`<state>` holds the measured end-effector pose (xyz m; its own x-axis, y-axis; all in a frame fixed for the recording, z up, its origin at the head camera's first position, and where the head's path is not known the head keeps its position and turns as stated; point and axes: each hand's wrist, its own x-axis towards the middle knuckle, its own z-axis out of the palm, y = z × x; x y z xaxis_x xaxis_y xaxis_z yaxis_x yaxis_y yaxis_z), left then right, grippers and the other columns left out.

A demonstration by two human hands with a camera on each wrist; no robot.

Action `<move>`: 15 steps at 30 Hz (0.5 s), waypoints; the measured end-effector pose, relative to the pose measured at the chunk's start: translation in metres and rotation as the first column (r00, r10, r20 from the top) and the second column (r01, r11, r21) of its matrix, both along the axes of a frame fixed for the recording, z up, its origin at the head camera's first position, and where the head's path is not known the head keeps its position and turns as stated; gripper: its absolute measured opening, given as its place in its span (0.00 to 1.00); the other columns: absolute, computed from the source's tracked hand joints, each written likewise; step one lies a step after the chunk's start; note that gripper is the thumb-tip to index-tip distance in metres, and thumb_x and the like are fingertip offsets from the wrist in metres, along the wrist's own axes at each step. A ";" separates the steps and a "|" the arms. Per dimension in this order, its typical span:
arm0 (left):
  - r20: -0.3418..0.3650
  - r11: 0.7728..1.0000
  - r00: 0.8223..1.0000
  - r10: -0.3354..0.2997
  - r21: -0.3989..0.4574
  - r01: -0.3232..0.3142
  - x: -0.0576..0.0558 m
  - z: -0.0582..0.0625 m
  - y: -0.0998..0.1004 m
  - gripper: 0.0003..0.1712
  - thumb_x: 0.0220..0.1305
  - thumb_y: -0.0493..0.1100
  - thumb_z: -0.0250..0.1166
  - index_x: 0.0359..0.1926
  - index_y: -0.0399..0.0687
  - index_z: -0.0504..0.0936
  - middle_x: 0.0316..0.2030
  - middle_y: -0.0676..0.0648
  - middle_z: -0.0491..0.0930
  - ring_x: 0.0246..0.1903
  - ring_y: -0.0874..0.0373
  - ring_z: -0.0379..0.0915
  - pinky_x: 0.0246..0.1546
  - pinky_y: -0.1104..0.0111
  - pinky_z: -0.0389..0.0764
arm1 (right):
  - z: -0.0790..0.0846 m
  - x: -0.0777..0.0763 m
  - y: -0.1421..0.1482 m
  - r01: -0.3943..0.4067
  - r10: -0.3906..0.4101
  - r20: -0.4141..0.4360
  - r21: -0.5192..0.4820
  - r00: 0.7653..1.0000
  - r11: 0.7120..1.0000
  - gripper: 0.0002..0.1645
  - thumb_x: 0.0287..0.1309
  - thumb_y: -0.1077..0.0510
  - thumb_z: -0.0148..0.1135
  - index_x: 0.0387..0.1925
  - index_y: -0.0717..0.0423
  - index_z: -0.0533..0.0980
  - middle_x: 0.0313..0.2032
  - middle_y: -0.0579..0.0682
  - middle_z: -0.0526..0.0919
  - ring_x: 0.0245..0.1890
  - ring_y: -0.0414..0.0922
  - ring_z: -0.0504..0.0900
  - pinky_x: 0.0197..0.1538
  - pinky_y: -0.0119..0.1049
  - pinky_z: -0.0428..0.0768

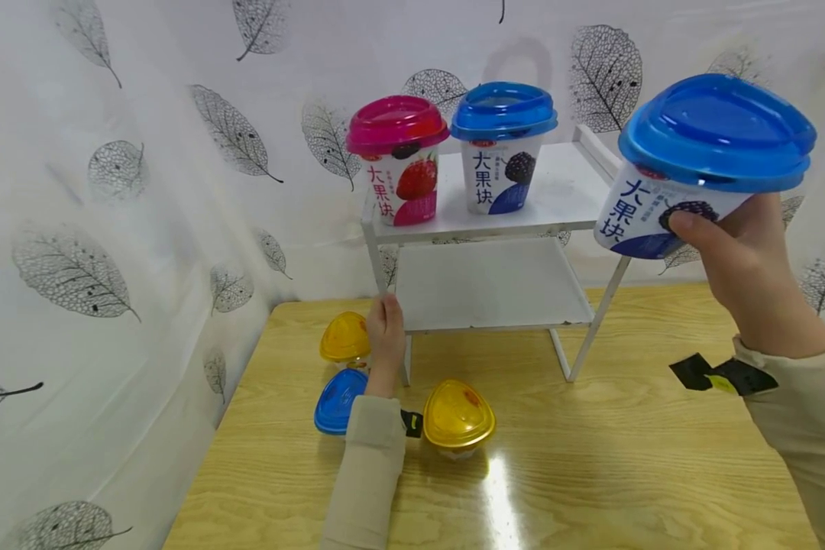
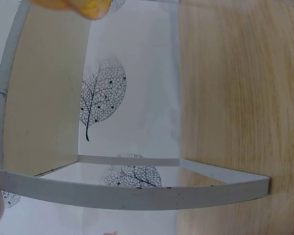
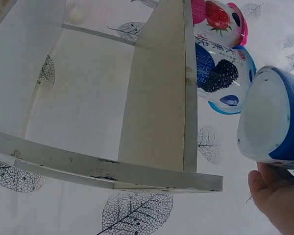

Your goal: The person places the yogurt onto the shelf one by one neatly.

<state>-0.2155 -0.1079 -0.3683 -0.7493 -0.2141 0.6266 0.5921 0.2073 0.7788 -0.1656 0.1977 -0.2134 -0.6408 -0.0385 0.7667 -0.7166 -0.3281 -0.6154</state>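
My right hand (image 1: pixel 756 260) grips a yogurt cup (image 1: pixel 632 218) with a blue lid and a blackberry picture, raised at the right of the white two-tier rack (image 1: pixel 495 283). In the right wrist view, the held cup (image 3: pixel 262 120) shows its white base, apart from the rack. My left hand (image 1: pixel 386 328) holds the rack's left front post at about the height of the lower shelf. On the top shelf stand a pink-lidded strawberry cup (image 1: pixel 402 172) at the left and another blue-lidded blackberry cup (image 1: pixel 498 160) beside it.
Yellow-lidded cups stand on the wooden table, one (image 1: pixel 345 338) left of the rack and one (image 1: pixel 458 416) in front. Another blue-lidded cup (image 1: pixel 339 401) is partly behind my left forearm. A leaf-patterned curtain (image 1: pixel 144 229) encloses the left and back.
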 end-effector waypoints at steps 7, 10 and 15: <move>0.002 1.000 1.000 -0.004 -0.009 0.004 0.000 0.000 0.000 0.32 0.61 0.63 0.39 0.20 0.38 0.59 0.15 0.55 0.54 0.15 0.65 0.50 0.17 0.75 0.51 | 0.006 -0.010 -0.003 0.020 -0.020 -0.003 0.042 1.000 0.999 0.41 0.42 0.80 0.54 0.60 0.64 0.54 0.55 0.66 0.63 0.56 0.56 0.63 0.54 0.38 0.67; -0.006 1.000 1.000 -0.006 -0.009 0.006 -0.001 0.000 0.000 0.32 0.61 0.64 0.39 0.20 0.37 0.59 0.15 0.55 0.54 0.15 0.64 0.50 0.17 0.75 0.51 | 0.006 -0.014 -0.004 0.039 -0.040 -0.001 0.080 0.999 0.996 0.41 0.43 0.80 0.54 0.61 0.63 0.53 0.56 0.65 0.62 0.57 0.55 0.62 0.54 0.37 0.67; -0.004 1.000 1.000 -0.007 -0.012 0.007 0.000 0.000 -0.001 0.32 0.61 0.64 0.39 0.20 0.38 0.58 0.15 0.55 0.54 0.15 0.64 0.49 0.16 0.75 0.51 | 0.007 -0.020 -0.005 0.071 -0.073 0.006 0.142 0.997 0.987 0.41 0.43 0.79 0.54 0.61 0.61 0.54 0.56 0.64 0.62 0.57 0.55 0.62 0.55 0.38 0.66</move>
<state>-0.2159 -0.1084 -0.3684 -0.7485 -0.2011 0.6319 0.5965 0.2120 0.7741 -0.1856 0.1927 -0.2064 -0.6545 -0.0999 0.7495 -0.7279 -0.1846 -0.6603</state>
